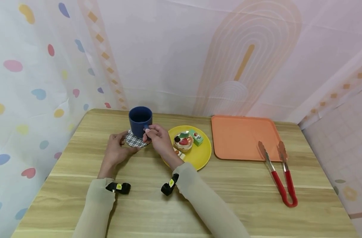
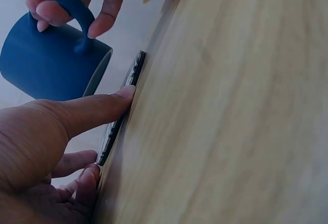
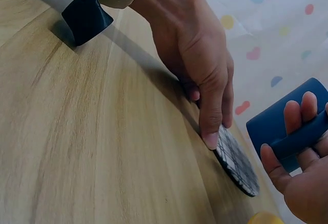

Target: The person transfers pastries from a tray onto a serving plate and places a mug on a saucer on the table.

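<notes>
A dark blue mug point(image 1: 137, 127) hangs just over a round black-and-white plaid coaster point(image 1: 133, 141), and a gap shows between its base and the coaster in the left wrist view. My right hand point(image 1: 161, 138) grips the mug by its handle point(image 2: 81, 16), fingers through the loop. On the coaster's left side, my left hand point(image 1: 117, 150) holds it by the edge; the thumb point(image 2: 100, 110) lies at the near rim and the fingers point(image 2: 82, 165) at the far side. The coaster lies flat on the wooden table.
Beside my right wrist is a yellow plate point(image 1: 200, 157) with a fruit tart point(image 1: 183, 142) and small cake pieces, one partly behind the wrist. Farther right lies an orange tray point(image 1: 241, 137). Red-handled tongs point(image 1: 283, 186) rest with their tips on it. A patterned cloth backs the table.
</notes>
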The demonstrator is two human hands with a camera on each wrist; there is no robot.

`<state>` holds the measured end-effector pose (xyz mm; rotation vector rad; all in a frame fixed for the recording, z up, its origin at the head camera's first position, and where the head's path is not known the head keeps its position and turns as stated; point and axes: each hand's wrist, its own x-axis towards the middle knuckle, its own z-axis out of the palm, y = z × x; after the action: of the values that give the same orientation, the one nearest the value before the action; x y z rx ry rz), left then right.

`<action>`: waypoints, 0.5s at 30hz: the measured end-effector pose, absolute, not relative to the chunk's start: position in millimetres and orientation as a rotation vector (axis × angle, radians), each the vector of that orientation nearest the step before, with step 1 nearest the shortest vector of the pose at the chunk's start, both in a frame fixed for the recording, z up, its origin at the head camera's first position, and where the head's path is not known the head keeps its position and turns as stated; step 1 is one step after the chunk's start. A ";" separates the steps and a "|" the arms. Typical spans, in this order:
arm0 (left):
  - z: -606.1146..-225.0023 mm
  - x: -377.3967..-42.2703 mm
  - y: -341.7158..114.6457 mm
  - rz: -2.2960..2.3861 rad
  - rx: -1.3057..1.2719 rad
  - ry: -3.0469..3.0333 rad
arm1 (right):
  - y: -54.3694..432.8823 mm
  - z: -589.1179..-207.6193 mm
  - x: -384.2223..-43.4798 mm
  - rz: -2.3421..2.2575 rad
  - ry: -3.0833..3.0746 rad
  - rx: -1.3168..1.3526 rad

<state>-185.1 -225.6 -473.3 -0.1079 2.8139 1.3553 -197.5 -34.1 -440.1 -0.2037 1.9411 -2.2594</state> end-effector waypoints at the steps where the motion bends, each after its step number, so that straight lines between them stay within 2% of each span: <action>1: -473.6 -185.1 -225.4 1.361 -0.107 2.811 | -35.6 -441.6 -198.0 -2.262 1.935 -0.198; 15: -471.4 -184.8 -225.0 1.333 -0.103 2.830 | -45.8 -451.1 -199.6 -2.216 1.961 -0.231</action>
<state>-184.8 -225.0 -471.4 -0.1034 2.8305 1.3327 -199.6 -45.8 -451.1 -0.2313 1.9612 -2.2161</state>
